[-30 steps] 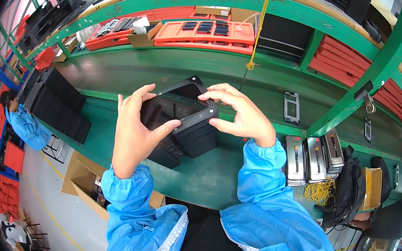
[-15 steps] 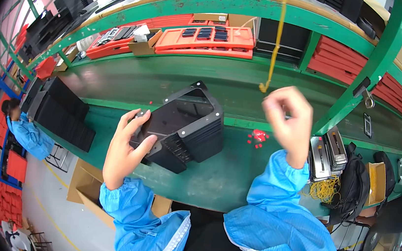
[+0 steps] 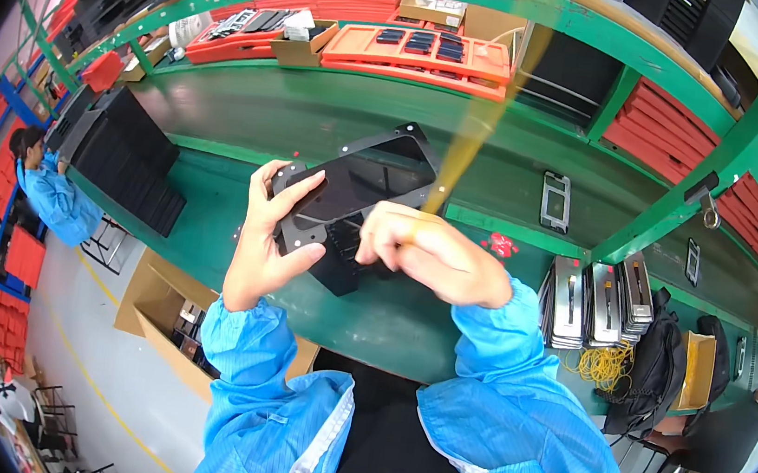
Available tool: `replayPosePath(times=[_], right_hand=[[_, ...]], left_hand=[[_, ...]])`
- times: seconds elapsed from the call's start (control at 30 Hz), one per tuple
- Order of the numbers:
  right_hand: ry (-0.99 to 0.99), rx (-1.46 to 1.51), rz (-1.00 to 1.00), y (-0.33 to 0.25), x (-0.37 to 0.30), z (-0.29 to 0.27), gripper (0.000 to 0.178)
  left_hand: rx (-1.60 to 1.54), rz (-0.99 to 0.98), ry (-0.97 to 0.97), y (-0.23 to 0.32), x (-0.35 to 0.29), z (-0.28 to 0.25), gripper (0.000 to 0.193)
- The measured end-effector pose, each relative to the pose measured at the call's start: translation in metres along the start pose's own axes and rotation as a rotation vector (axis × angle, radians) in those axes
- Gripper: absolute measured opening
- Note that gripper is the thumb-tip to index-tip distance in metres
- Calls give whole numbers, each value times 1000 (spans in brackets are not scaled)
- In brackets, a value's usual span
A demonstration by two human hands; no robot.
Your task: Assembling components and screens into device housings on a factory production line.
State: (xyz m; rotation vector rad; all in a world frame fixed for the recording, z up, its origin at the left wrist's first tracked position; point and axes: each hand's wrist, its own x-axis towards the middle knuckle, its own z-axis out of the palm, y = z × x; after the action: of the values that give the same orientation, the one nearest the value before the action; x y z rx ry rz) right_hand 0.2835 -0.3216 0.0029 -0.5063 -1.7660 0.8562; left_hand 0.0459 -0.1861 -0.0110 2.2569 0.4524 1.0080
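My left hand [image 3: 272,234] grips the left end of a black-framed panel [image 3: 377,176] with a glossy dark face and pale round dots along its border. The panel lies tilted over black ribbed casings [image 3: 334,264], partly hidden by my hands. My right hand [image 3: 433,252] is at the panel's lower right edge, fingers curled together; what they pinch, if anything, does not show. A blurred yellow cord [image 3: 479,140] hangs down to just above the right hand. Whether it touches the fingers, I cannot tell.
Small red pieces [image 3: 500,244] lie right of the panel. Stacked silver frames [image 3: 563,304], tangled yellow cords [image 3: 605,365] and a black bag [image 3: 650,361] are farther right. A green post [image 3: 699,179] rises there. Black casings [image 3: 127,152] stand left, near another person [image 3: 61,196]. An open carton [image 3: 153,295] sits below.
My right hand has come left and down to the panel's edge. The yellow cord now slants toward that hand and is blurred. My left hand stays on the panel. The whole view has shifted.
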Motion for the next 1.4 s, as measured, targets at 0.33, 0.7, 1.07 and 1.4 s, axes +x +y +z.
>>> replayPosePath(times=[0.33,0.7,1.07,1.4], right_hand=[[-143,-383,-35,34,6,24,35],[711,-242,-45,10,-17,-15,46],[1056,-283,407,10,-107,-137,52],[1097,-1264,1100,139,-219,-189,36]], left_hand=[[114,94,61,-19,1,6,80],[-577,-546,302,-39,7,-11,55],[662,-331,295,-157,-131,-16,85],[627,-291,84,-172,-82,-15,90]])
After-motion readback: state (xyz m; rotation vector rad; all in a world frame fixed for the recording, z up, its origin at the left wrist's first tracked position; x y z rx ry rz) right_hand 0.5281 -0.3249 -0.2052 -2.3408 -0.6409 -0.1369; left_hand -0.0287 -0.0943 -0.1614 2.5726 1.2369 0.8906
